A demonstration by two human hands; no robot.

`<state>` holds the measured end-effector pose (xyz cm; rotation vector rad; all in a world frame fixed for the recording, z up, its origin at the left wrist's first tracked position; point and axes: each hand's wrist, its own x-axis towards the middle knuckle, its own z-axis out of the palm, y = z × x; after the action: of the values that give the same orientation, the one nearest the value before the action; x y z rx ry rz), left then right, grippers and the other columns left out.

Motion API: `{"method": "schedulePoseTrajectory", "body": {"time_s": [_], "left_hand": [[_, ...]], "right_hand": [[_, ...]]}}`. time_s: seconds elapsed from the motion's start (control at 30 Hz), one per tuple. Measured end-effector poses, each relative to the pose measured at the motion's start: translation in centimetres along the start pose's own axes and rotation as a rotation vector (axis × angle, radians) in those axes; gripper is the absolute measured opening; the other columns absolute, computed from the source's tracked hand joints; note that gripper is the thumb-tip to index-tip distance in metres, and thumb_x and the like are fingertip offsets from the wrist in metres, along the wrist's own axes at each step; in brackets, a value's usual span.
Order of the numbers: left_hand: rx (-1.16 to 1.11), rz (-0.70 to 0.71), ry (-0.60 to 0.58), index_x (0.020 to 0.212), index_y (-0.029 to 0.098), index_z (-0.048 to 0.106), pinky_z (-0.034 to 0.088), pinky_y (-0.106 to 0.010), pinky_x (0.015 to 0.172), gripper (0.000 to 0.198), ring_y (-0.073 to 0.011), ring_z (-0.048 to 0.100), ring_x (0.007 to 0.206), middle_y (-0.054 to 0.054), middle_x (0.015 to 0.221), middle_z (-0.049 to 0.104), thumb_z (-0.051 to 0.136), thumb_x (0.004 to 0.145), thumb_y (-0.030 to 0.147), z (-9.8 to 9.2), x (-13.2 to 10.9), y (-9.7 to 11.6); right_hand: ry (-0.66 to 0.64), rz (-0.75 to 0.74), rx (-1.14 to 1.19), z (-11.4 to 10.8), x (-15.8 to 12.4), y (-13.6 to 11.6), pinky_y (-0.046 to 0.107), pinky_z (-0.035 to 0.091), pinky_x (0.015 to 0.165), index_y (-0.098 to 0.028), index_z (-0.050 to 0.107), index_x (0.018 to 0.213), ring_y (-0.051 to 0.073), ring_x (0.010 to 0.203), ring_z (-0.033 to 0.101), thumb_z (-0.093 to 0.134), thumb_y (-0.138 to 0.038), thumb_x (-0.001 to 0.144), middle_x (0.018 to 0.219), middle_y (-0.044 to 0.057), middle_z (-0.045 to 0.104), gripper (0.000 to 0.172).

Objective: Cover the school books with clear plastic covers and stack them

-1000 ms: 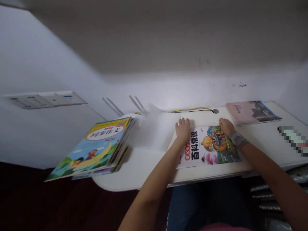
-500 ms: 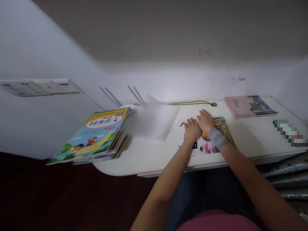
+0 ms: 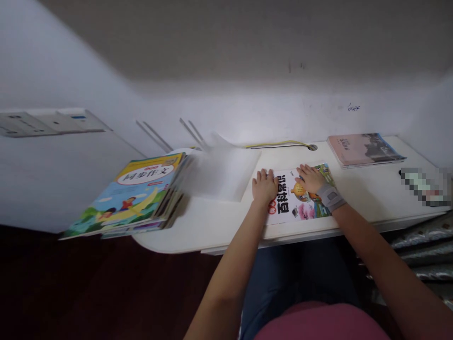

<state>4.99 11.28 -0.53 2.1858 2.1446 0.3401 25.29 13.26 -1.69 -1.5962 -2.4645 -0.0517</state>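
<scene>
A book (image 3: 288, 200) with a white cover, large black characters and colourful pictures lies flat on the white desk (image 3: 198, 226) in front of me. My left hand (image 3: 265, 186) rests flat over the book's left edge, fingers stretched out. On the upper right part of the cover lies my right hand (image 3: 311, 179), also flat with its fingers apart; a grey band (image 3: 331, 196) is round that wrist. Neither hand grips anything.
At the left, a stack of books (image 3: 130, 193) overhangs the desk edge. Beside it are blurred white sheets (image 3: 222, 172). A pink-covered pile of books (image 3: 361, 150) lies at the back right, near a yellow cable (image 3: 279, 142). A pixelated object (image 3: 424, 186) lies far right.
My hands have moved apart on the book: the left one slid to its left edge, the right one shifted slightly right. More of the cover shows now. The view has shifted slightly.
</scene>
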Motion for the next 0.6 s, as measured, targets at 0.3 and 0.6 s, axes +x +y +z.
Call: {"method": "schedulePoseTrajectory", "body": {"time_s": [0.3,0.6], "left_hand": [[-0.204,-0.139,0.13,0.133,0.002,0.041,0.019,-0.05,0.108,0.055,-0.0376,0.023,0.136,-0.028,0.141,0.035,0.039,0.087,0.033,0.1,-0.5,-0.1],[-0.704,-0.263,0.166,0.13,0.011,0.043,0.041,-0.039,0.095,0.049,-0.0257,0.052,0.114,-0.018,0.123,0.055,0.045,0.082,0.021,-1.4,0.9,-2.6]], "right_hand": [[0.035,0.116,-0.067,-0.2,-1.9,5.9,0.044,0.028,0.104,-0.009,0.041,0.136,0.027,0.133,0.032,0.028,-0.04,0.094,0.143,0.015,0.039,0.054],[0.138,0.081,-0.083,0.4,-2.1,7.3,0.045,0.031,0.099,-0.013,0.049,0.129,0.029,0.127,0.038,0.032,-0.043,0.092,0.136,0.018,0.047,0.05]]}}
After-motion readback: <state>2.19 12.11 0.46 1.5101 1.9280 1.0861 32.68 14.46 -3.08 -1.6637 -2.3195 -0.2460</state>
